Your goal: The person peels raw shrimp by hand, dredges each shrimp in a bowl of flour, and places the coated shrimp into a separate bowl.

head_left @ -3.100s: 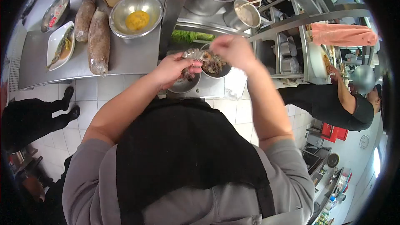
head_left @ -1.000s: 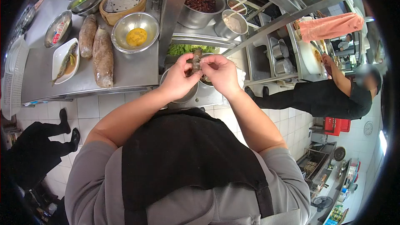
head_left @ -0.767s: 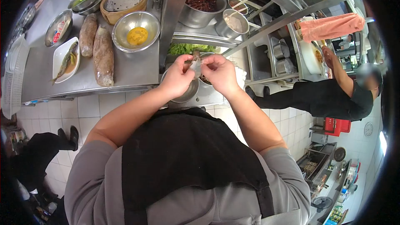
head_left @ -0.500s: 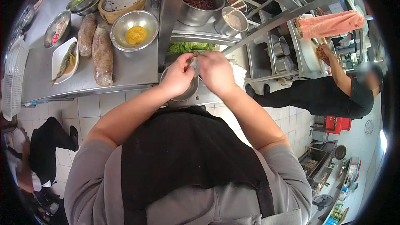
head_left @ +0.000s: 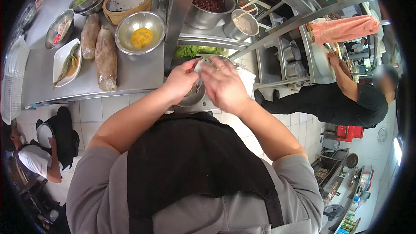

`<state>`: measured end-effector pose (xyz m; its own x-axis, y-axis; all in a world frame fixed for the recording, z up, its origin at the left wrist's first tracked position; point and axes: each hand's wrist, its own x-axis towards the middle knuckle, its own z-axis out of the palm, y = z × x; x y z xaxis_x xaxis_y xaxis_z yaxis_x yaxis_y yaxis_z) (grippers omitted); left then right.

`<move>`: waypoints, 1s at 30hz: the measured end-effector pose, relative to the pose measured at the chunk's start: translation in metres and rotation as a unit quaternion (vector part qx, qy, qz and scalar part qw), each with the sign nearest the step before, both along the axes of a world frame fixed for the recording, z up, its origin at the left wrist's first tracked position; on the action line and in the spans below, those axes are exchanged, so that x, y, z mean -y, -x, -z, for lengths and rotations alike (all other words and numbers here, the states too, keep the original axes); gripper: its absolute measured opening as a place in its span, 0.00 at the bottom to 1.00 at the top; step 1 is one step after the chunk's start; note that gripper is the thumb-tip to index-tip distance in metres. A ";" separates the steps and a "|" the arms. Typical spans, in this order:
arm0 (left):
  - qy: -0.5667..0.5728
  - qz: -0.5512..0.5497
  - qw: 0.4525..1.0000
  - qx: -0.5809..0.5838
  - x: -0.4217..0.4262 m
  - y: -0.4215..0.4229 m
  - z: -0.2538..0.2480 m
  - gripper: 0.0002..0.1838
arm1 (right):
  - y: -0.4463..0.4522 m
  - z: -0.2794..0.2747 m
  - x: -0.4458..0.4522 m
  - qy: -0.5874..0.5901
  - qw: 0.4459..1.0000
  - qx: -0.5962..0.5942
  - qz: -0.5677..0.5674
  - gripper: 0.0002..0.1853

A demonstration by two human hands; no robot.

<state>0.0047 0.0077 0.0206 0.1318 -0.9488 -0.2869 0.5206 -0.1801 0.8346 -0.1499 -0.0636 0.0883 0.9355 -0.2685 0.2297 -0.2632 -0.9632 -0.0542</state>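
Left hand: here it is on my feed, the left hand (head_left: 183,81) with thumb and fingers pinched closed, and it has hold of the shrimp.
Shrimp: pale and small, the shrimp (head_left: 199,65) sits up at the fingertips, between the two hands, above the bowls.
Right hand: right alongside, the right hand (head_left: 225,82) comes through blurred, fingers loosely stretched over the shrimp; whether it grips anything, I can't tell from here.
Lower bowl: directly under the left hand I get a metal bowl (head_left: 190,101), part of it hidden.
Greens: just beyond the fingers, leafy greens (head_left: 187,51).
Counter: off to the left I've got the steel counter (head_left: 138,73), bearing a metal bowl of yolk (head_left: 141,37), two wrapped rolls (head_left: 106,60) side by side, and a fish (head_left: 67,66) on a white dish (head_left: 60,56).
Steamer: behind the yolk, a round bamboo steamer (head_left: 148,6).
Shelf: ahead, dark red chillies (head_left: 209,1) fill a big pot (head_left: 203,21).
Co-workers: one person in black (head_left: 342,100) bends over a work surface at right; another in a white shirt (head_left: 35,159) holds a round plate (head_left: 44,135) at left.
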 end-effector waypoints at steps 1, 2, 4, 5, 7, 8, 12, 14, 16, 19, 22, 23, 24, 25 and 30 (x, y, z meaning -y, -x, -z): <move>-0.002 -0.001 1.000 0.013 -0.001 -0.001 0.001 0.25 | 0.000 -0.002 0.002 -0.002 1.000 0.001 0.011 0.22; -0.013 -0.002 1.000 0.015 0.001 0.000 0.004 0.24 | -0.006 -0.003 0.001 0.025 0.998 0.014 0.056 0.22; -0.031 -0.006 0.999 0.020 0.006 -0.001 0.003 0.24 | -0.003 0.005 0.001 0.041 0.999 0.004 0.023 0.21; -0.041 -0.008 0.999 -0.018 0.007 -0.004 0.002 0.23 | -0.002 0.007 0.001 0.049 0.999 -0.001 0.005 0.21; -0.065 -0.010 0.993 -0.098 0.007 -0.008 -0.015 0.23 | 0.006 0.002 -0.003 0.015 0.997 -0.035 -0.062 0.22; -0.051 0.008 0.994 -0.095 0.009 -0.014 -0.003 0.22 | 0.011 0.000 -0.005 -0.004 0.994 -0.053 -0.094 0.22; -0.084 0.000 0.993 -0.080 0.008 -0.010 -0.019 0.20 | 0.009 -0.007 0.003 -0.035 0.998 0.017 -0.039 0.22; -0.075 -0.007 0.992 -0.100 0.009 -0.005 -0.018 0.20 | 0.001 0.000 0.001 -0.010 0.999 0.035 -0.015 0.21; -0.072 -0.014 0.992 -0.102 0.011 -0.004 -0.019 0.20 | -0.001 0.001 0.002 0.002 0.999 0.029 -0.023 0.21; -0.085 -0.016 0.994 -0.061 0.013 -0.010 -0.017 0.19 | 0.006 0.000 0.000 -0.010 0.998 0.005 -0.059 0.21; -0.084 -0.006 0.996 -0.003 0.014 -0.012 -0.019 0.19 | 0.000 -0.003 0.011 0.013 0.999 0.048 -0.001 0.20; -0.085 0.002 0.996 -0.002 0.017 -0.015 -0.014 0.19 | -0.003 0.003 0.013 0.011 0.999 0.047 0.007 0.20; -0.085 0.011 0.996 -0.001 0.021 -0.017 -0.009 0.19 | -0.004 0.010 0.016 0.011 0.999 0.046 0.015 0.20; -0.081 0.020 0.996 0.000 0.024 -0.018 -0.005 0.19 | -0.005 0.013 0.016 0.014 0.999 0.045 0.023 0.21; -0.110 -0.022 0.994 -0.001 0.024 -0.021 -0.003 0.19 | 0.001 0.003 0.029 -0.013 0.997 0.074 -0.034 0.10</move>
